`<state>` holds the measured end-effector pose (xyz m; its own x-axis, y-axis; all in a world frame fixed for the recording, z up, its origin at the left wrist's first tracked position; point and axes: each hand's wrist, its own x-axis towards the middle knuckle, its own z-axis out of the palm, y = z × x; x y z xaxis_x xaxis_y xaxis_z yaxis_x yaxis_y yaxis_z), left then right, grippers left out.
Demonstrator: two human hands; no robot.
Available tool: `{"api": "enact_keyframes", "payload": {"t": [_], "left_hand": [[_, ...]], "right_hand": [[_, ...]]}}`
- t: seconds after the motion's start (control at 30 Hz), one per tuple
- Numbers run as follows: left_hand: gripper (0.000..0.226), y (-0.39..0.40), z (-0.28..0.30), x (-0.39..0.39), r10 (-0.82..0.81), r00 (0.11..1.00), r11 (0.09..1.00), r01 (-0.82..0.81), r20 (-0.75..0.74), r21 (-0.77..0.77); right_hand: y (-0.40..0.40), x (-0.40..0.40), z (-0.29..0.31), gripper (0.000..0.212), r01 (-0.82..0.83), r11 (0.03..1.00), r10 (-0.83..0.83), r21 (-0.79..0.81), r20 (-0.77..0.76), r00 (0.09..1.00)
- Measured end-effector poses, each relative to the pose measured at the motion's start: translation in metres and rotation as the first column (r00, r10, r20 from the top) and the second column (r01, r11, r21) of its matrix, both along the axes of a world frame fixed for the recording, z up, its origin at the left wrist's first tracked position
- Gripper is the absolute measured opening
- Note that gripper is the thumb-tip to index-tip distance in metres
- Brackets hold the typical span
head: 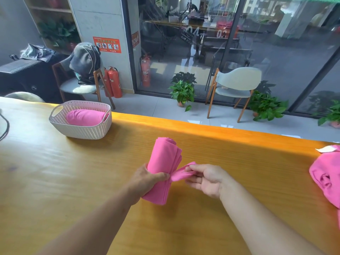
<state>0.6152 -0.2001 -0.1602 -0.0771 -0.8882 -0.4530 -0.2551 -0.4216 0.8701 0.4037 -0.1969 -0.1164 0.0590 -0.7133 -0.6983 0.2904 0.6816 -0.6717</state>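
A rolled pink cloth [162, 162] lies on the wooden table [73, 172] at the middle of the view. My left hand [147, 181] grips the roll around its near half. A loose flap of the same cloth sticks out to the right, and my right hand [206, 178] pinches that flap between thumb and fingers. At the back left a white woven basket [81, 130] holds another pink rolled cloth [85, 117].
A heap of loose pink cloth [325, 177] with a white label lies at the table's right edge. A black cable [5, 124] crosses the far left of the table. Beyond the table's far edge are chairs [235, 89], potted plants [183, 91] and fire extinguishers [114, 82].
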Motion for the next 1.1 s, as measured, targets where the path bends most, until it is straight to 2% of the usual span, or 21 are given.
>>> {"api": "enact_keyframes", "payload": {"t": [0.07,0.17,0.23,0.33,0.43,0.57,0.7,0.77,0.83,0.93,1.1], "left_hand": [[0.072,0.004,-0.001,0.004,-0.019,0.999,1.000,0.019,0.027,-0.009],[0.077,0.006,-0.002,0.009,-0.065,0.998,0.997,0.065,0.020,-0.031],[0.073,0.009,0.002,0.011,-0.129,0.989,0.989,0.134,0.072,-0.060],[0.065,0.014,0.010,0.015,-0.282,0.936,0.949,0.304,0.211,-0.078],[0.070,0.018,0.020,0.020,-0.436,0.844,0.880,0.473,0.313,-0.049],[0.072,0.024,0.039,0.020,-0.615,0.722,0.754,0.657,0.318,-0.034],[0.066,0.023,0.058,0.020,-0.672,0.655,0.687,0.725,0.345,-0.040],[0.061,0.024,0.064,0.019,-0.689,0.652,0.675,0.736,0.318,-0.047],[0.058,0.026,0.066,0.018,-0.689,0.684,0.695,0.717,0.241,-0.049],[0.056,0.029,0.067,0.015,-0.669,0.739,0.739,0.673,0.081,-0.039],[0.050,0.033,0.064,0.015,-0.618,0.766,0.776,0.630,-0.176,0.017]], "right_hand": [[0.001,0.008,0.005,0.025,0.071,0.997,-0.069,-0.025,0.075,0.995],[0.003,0.017,0.014,0.023,0.089,0.993,-0.084,-0.075,0.075,0.994],[0.003,0.018,0.020,0.020,0.017,0.989,-0.017,-0.149,0.002,1.000],[0.000,0.015,0.032,0.015,-0.199,0.956,0.159,-0.215,-0.189,0.969],[-0.010,0.009,0.042,0.008,-0.289,0.937,0.215,-0.197,-0.327,0.920],[-0.021,0.004,0.045,0.005,-0.355,0.933,0.295,-0.062,-0.435,0.851],[-0.023,-0.001,0.040,0.015,-0.424,0.889,0.457,0.174,-0.277,0.845],[-0.023,-0.006,0.036,0.022,-0.454,0.864,0.488,0.218,-0.145,0.861],[-0.022,-0.014,0.031,0.026,-0.469,0.858,0.478,0.212,0.009,0.878],[-0.019,-0.024,0.025,0.018,-0.458,0.870,0.422,0.181,0.205,0.883],[-0.017,-0.032,0.011,0.023,-0.409,0.895,0.345,0.178,0.307,0.887]]}}
